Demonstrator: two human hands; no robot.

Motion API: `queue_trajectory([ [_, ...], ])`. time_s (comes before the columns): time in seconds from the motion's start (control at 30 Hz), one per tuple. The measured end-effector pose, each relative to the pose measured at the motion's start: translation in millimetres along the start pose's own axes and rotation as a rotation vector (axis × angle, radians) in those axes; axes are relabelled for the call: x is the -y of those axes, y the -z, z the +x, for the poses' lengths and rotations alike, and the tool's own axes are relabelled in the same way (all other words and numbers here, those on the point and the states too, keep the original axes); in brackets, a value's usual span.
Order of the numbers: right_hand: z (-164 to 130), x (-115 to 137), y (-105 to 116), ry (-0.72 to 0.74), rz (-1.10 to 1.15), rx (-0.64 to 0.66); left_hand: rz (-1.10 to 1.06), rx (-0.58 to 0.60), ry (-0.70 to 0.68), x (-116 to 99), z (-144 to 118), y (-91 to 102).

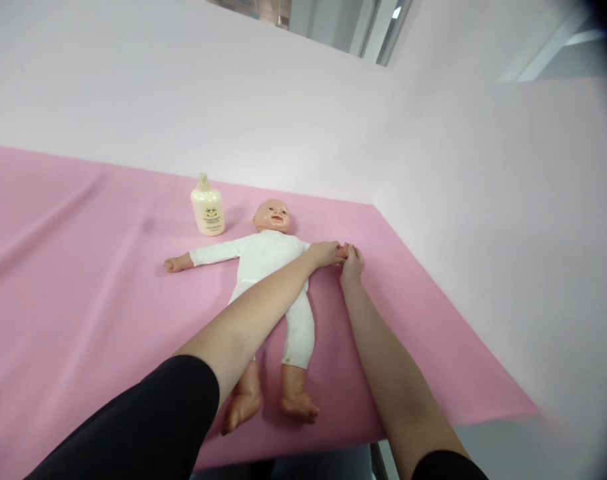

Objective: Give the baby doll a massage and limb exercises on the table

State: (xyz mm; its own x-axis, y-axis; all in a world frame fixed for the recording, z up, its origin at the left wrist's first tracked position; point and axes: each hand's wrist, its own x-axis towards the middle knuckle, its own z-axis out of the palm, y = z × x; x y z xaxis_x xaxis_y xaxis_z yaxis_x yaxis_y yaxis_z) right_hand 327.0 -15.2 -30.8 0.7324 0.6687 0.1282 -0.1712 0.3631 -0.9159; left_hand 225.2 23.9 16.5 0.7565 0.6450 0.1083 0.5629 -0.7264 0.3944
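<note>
Lying face-up on a pink table cover (83, 280) is a baby doll (268, 267) in a white one-piece suit, arms spread, legs pointing toward the viewer.

Grip — both hands meet at the doll's outstretched hand, at the end of the sleeve on the right of the picture. The left hand (324, 254) reaches across the doll's body, its forearm covering part of the torso and one leg; its fingers are closed around the doll's wrist. The right hand (352, 264) comes in from the near side, fingertips pinched on the doll's small hand. Whether the finger pads press firmly cannot be told at this size.

Items placed from the grip:
- Doll's head — just beyond and to the left of the grip, face up.
- Lotion bottle (208, 208), cream-coloured, upright — further left, just beside the doll's head, not touching it.
- Doll's other arm — stretched out well to the left, bare hand resting on the cover.
- Doll's bare feet — well nearer the viewer, near the table's front edge.
- Pale wall (483, 200) — close behind and to the right.
</note>
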Motion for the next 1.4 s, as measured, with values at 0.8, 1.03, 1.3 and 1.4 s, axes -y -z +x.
queue_trajectory([
  [0.8, 5.4, -6.6, 7.6, 0.152, -0.255, -0.048, 0.154, 0.028, -0.085, -2.9, -3.3, 0.0],
  [1.03, 7.1, -4.9, 9.0, 0.23, -0.271, -0.089, 0.179, 0.029, -0.085, -3.2, -3.8, -3.5],
  [1.3, 7.3, -1.2, 9.7, 0.155, -0.242, -0.101, 0.209, 0.052, -0.072, -3.6, -5.4, -4.5],
  [1.4, 8.8, -2.1, 11.1, 0.138, -0.254, -0.085, 0.212, 0.059, -0.07, -3.4, -4.8, -4.9],
])
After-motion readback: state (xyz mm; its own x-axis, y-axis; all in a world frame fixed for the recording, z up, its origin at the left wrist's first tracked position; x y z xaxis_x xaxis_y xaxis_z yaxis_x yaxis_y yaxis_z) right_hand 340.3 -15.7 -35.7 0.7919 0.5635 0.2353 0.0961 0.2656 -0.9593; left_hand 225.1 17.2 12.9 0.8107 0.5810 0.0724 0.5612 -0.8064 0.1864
